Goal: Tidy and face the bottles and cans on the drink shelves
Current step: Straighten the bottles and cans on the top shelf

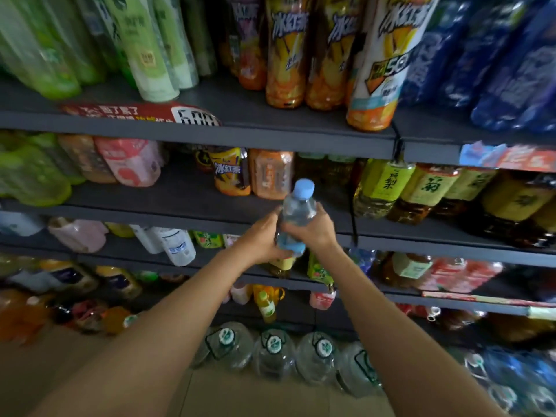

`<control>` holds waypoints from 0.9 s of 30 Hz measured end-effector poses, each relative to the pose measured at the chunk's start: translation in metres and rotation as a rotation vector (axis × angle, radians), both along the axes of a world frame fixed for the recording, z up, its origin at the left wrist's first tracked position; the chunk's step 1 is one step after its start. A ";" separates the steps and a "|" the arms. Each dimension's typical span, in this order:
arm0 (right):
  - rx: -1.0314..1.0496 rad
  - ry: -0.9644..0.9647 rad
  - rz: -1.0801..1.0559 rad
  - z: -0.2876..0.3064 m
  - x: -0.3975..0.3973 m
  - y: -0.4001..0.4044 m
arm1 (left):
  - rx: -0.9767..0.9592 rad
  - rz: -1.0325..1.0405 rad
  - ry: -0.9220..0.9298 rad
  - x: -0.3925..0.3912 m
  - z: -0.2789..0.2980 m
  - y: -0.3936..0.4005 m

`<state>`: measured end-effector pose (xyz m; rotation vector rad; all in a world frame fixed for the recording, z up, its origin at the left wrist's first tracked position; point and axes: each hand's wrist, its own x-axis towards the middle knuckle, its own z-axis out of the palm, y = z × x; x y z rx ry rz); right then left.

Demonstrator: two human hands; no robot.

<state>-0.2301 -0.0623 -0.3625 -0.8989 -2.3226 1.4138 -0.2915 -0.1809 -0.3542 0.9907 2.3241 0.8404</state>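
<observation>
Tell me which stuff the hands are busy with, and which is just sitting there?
Busy with:
- clear water bottle with a blue cap
- left hand and right hand, both gripping it

Just sitting there:
- orange iced tea bottles on the top shelf
- big water jugs on the floor
- yellow-labelled tea bottles
</observation>
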 end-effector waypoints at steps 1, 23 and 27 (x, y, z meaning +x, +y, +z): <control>0.010 -0.005 0.035 0.010 0.014 -0.006 | 0.035 -0.016 0.009 0.009 0.008 -0.001; 0.292 0.734 0.078 0.403 0.161 0.047 | 0.986 -0.008 0.219 0.127 0.375 0.101; 0.449 0.645 0.067 0.422 0.149 0.091 | 1.068 0.117 0.207 0.111 0.408 0.137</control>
